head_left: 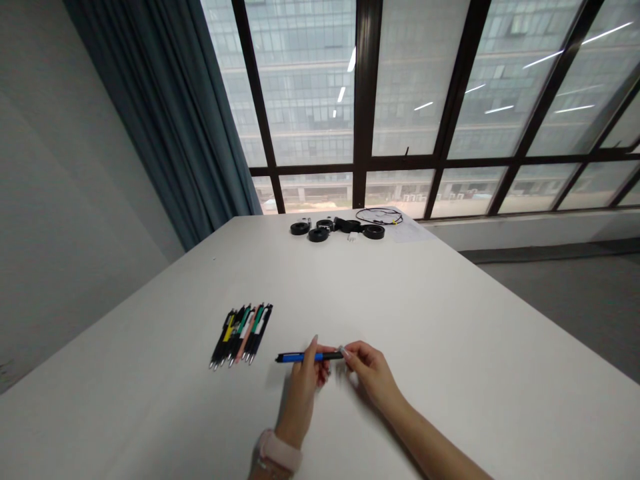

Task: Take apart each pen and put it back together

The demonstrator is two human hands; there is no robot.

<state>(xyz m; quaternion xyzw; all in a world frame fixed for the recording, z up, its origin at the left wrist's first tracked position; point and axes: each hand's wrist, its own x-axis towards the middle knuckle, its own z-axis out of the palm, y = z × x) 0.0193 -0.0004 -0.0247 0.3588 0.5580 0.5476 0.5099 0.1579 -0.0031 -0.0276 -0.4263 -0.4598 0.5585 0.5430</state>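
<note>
A blue and black pen (287,358) lies level above the white table, its black end pointing right. My left hand (306,375) is closed around the middle of its barrel, thumb on top. At the pen's right end, the fingers of my right hand (370,368) are pinched together on the tip, where a small silvery part shows between them. To the left, a row of several pens (241,335) in black, yellow, green, white and pink lies side by side, slanting, with their silver tips toward me.
Several black rolls (319,235) sit at the table's far end, beside a coiled black cable (379,216) and a pale sheet (413,232). The white table (425,313) narrows toward the windows. A blue curtain (170,113) hangs at the left wall.
</note>
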